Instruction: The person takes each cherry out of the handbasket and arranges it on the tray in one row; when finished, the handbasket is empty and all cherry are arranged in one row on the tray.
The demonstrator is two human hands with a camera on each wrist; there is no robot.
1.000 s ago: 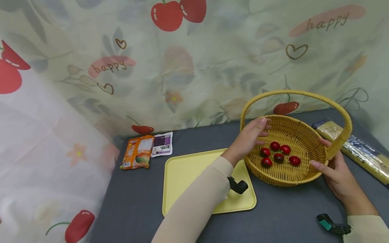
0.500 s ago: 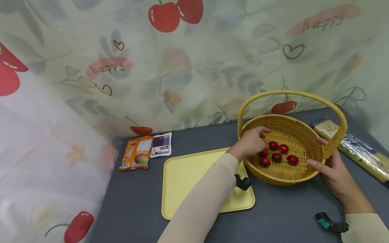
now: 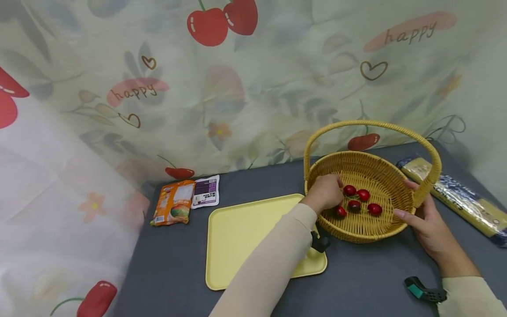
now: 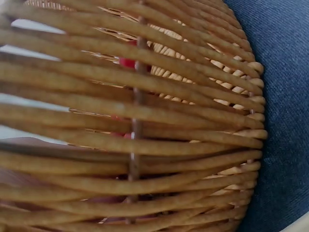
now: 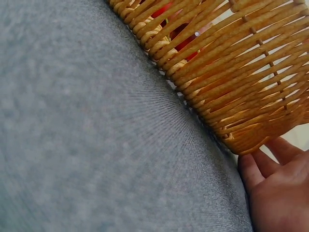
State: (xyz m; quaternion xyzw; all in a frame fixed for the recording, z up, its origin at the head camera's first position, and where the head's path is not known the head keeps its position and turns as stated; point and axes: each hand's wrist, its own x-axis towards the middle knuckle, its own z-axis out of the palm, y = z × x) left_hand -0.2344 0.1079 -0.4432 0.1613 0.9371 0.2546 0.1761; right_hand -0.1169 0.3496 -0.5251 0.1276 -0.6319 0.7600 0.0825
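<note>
Here: wicker basket (image 3: 356,234), right hand (image 3: 428,225) gripping it; red cherries (image 3: 354,206), likely to roll if nudged by the left hand (image 3: 325,192), whose hold I cannot tell.

A grey table (image 3: 356,273) carries a basket (image 3: 368,171), yellow tray (image 3: 241,229), orange packet (image 3: 173,203), purple-white pouch (image 3: 206,192) and gold package (image 3: 455,198).
</note>
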